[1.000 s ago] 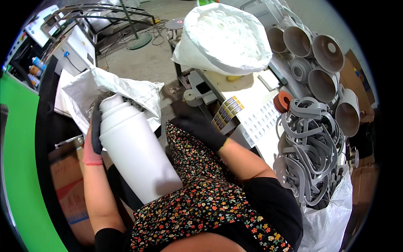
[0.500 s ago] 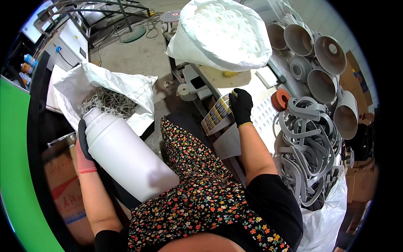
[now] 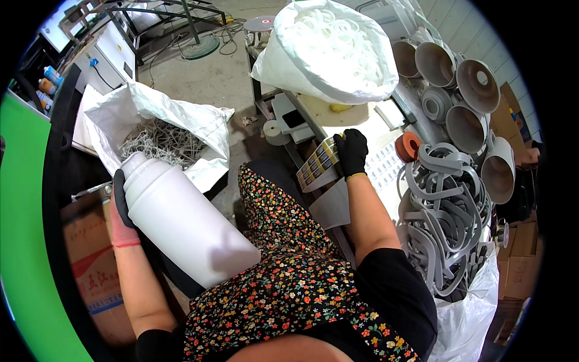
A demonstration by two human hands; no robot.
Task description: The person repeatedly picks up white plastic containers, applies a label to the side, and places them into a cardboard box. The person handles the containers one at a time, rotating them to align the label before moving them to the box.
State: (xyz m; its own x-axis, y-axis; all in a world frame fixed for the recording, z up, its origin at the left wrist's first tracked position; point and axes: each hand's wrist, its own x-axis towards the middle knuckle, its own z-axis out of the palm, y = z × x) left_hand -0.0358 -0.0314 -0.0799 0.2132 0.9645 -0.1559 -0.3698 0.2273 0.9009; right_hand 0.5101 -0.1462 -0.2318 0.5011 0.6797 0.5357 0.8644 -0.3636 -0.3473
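Note:
A large pale grey plastic canister (image 3: pixel 187 220) with a stepped neck lies tilted across my lap, its neck pointing away to the left. My left hand (image 3: pixel 122 205), in a black and pink glove, is closed against its side near the neck; the fingertips are partly hidden. On the right, my black-gloved right hand (image 3: pixel 352 152) is closed at the upper edge of a sheet of yellow and dark labels (image 3: pixel 318 165), which hangs bent over the front edge of the white worktable (image 3: pixel 380 190).
A white sack of thin metal pieces (image 3: pixel 208 114) stands beyond the canister. On the table are a sack of translucent rings (image 3: pixel 268 71), an orange tape roll (image 3: pixel 408 146), a pile of curved grey handles (image 3: pixel 446 199) and several grey cylindrical housings (image 3: pixel 498 172). Cardboard box (image 3: pixel 96 271) lower left.
The view has shifted a little, so the surroundings sit slightly farther right. Both hands keep their places on the canister and at the label sheet.

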